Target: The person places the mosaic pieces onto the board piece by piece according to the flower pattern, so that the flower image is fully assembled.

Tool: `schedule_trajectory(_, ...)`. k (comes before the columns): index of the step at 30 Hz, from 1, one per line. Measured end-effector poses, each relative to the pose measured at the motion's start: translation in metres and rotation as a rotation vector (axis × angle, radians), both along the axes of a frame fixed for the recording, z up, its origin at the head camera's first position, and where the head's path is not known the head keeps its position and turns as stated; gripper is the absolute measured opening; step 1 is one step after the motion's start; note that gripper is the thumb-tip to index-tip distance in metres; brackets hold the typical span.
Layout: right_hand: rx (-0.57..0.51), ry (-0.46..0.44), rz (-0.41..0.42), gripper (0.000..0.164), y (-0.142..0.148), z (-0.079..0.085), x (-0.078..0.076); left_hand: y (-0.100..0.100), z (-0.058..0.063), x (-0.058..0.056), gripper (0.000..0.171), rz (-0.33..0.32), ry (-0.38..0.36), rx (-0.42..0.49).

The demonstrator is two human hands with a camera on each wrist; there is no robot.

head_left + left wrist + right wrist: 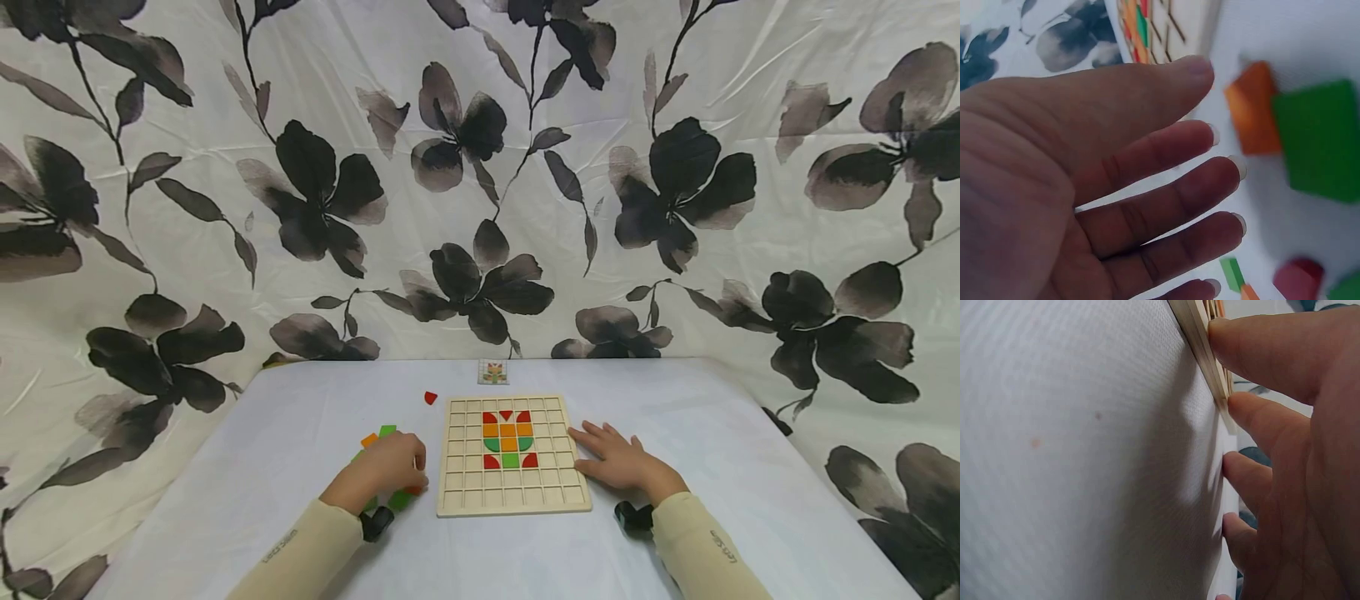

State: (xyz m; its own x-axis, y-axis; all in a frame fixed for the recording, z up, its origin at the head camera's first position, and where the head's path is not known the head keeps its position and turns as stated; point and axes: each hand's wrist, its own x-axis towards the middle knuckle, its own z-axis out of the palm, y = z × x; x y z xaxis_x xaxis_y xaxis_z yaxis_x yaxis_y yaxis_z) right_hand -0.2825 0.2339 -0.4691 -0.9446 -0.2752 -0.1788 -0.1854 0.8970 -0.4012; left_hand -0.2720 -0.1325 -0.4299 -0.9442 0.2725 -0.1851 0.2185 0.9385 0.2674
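My left hand (384,465) hovers over the loose coloured pieces left of the board. In the left wrist view its thumb and fingers are apart with nothing between them. Close to its fingertips lie an orange piece (1254,109) and a green piece (1322,140), somewhat blurred. A wooden grid board (465,500) lies in the middle of the table; red, orange and green pieces form a pattern in its upper centre cells. My right hand (622,461) rests at the board's right edge, thumb and a finger touching it, fingers spread.
A small patterned card (492,372) lies behind the board at the table's back edge. One red piece (430,398) sits by itself near the board's upper left corner. Other loose pieces are partly hidden beneath the left hand. A floral cloth (465,208) hangs behind the table.
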Motion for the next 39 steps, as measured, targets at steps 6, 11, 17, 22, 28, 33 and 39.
schedule_trajectory(6,0.001,-0.001,-0.013,0.063,0.001,-0.003,-0.001,-0.010,-0.003,0.012,0.019,0.002,0.020,-0.014)
schedule_trajectory(11,0.008,-0.004,-0.011,0.063,0.001,-0.004,-0.001,-0.014,0.000,0.023,0.027,0.041,0.033,-0.070)
schedule_trajectory(17,0.013,0.003,-0.011,0.063,0.002,-0.001,-0.002,-0.019,0.000,0.031,0.028,0.093,0.053,-0.078)
schedule_trajectory(22,0.019,-0.007,-0.015,0.063,0.002,0.000,-0.003,-0.022,0.002,0.031,0.024,0.092,0.038,-0.040)
schedule_trajectory(28,0.026,-0.004,-0.012,0.063,0.002,-0.001,-0.004,-0.011,0.008,0.022,0.017,0.064,0.030,0.067)
schedule_trajectory(33,0.012,-0.006,-0.014,0.064,0.003,-0.002,-0.004,0.011,0.004,0.006,0.019,-0.019,0.038,0.129)
schedule_trajectory(39,0.011,-0.014,-0.014,0.065,0.001,-0.004,-0.004,0.037,-0.009,-0.011,0.020,-0.093,0.042,0.199)
